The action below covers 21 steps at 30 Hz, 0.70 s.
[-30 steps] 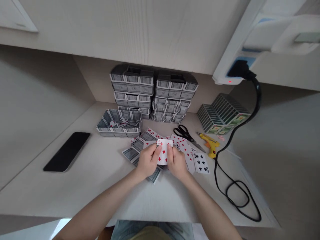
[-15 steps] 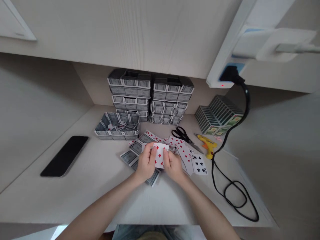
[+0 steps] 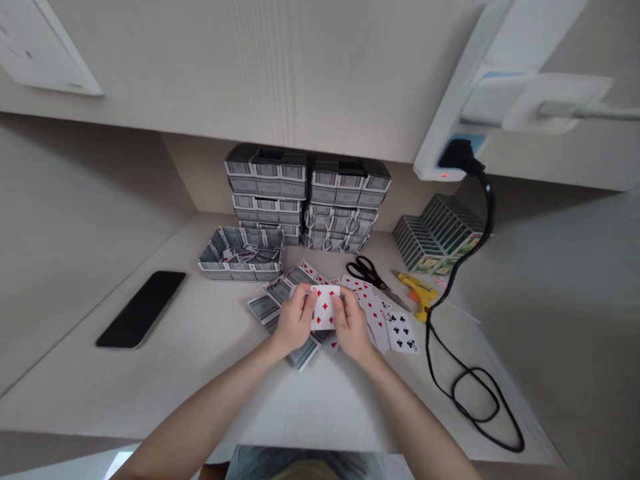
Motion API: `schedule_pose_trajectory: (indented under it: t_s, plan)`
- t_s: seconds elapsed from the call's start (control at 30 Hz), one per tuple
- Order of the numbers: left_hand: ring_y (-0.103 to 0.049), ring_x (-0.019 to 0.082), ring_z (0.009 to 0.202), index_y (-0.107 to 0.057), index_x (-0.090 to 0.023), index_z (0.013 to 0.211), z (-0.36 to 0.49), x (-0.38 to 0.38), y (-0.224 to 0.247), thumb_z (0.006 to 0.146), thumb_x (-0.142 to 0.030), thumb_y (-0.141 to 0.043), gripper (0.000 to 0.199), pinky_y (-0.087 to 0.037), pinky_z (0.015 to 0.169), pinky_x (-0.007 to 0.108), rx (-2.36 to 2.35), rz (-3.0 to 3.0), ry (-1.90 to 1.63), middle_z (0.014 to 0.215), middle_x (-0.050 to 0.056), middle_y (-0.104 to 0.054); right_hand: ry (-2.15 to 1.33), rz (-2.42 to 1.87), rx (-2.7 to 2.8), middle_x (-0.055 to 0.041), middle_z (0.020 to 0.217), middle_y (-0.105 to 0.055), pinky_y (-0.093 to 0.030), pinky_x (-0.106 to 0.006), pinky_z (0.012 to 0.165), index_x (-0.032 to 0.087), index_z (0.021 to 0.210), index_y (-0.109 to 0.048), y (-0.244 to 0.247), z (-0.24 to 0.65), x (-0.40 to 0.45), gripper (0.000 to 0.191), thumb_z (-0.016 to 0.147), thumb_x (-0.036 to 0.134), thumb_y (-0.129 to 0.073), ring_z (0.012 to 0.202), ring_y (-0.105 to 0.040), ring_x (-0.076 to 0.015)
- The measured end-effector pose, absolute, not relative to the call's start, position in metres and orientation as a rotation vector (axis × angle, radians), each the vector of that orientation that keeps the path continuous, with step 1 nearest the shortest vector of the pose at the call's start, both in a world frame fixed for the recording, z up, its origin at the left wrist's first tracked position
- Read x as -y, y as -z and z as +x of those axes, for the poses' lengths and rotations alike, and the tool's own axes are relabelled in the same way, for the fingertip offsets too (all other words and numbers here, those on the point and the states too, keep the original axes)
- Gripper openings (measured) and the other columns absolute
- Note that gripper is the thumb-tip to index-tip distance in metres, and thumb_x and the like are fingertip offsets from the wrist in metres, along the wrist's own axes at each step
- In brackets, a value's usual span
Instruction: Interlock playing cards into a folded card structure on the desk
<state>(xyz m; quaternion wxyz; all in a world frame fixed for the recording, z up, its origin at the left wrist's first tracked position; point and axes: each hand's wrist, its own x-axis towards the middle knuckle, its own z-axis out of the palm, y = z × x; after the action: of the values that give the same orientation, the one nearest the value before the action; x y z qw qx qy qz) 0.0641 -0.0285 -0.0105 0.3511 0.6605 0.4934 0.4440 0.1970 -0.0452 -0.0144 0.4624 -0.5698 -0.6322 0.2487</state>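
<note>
Between my two hands is a playing card (image 3: 325,308), the five of diamonds, face up to me. My left hand (image 3: 294,320) pinches its left edge, thumb on the face and fingers behind. On the opposite edge my right hand (image 3: 351,323) grips in the same way. Below and around the hands, loose cards lie spread on the desk, some back up, such as the grey-patterned card (image 3: 263,310), others face up, such as the six of clubs (image 3: 401,332). My hands hide part of this pile.
Behind stand stacked boxes made of cards (image 3: 345,193), with an open card box (image 3: 240,272) holding scraps at left. Black scissors (image 3: 367,270), a yellow glue gun (image 3: 423,293) and its looping black cord (image 3: 470,370) lie right. A phone (image 3: 143,310) lies left. Card packs (image 3: 440,230) sit back right.
The five of diamonds now looks shorter from top to bottom, tilted or bent. My fingers have shifted slightly along its edges. The whole view has moved a little.
</note>
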Motion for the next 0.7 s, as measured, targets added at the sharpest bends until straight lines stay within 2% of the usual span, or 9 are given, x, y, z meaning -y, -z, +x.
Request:
schedule_pose_trajectory:
  t_s: [0.33,0.7]
  plan:
    - [-0.043,0.010,0.045,-0.042,-0.019,0.079,0.058,0.021,0.014,0.087,-0.038,-0.035,0.022,-0.031,0.046,0.022,-1.242,1.733,-1.074,0.052,-0.006,-0.044,-0.755,-1.277,1.559,0.0022,0.063,-0.052,-0.037,-0.022,0.048,0.019,0.099,-0.049,0.022,0.200,0.040,0.022,0.087,0.033,-0.037,0.051,-0.045,-0.0109]
    - [-0.045,0.012,0.048,-0.042,-0.020,0.078,0.057,0.019,0.016,0.087,-0.038,-0.033,0.022,-0.028,0.047,0.022,-1.327,1.845,-1.032,0.052,-0.005,-0.044,-0.598,-1.320,1.590,0.0031,0.059,-0.050,-0.034,-0.022,0.047,0.018,0.098,-0.049,0.032,0.201,0.040,0.021,0.087,0.032,-0.038,0.050,-0.045,-0.0105]
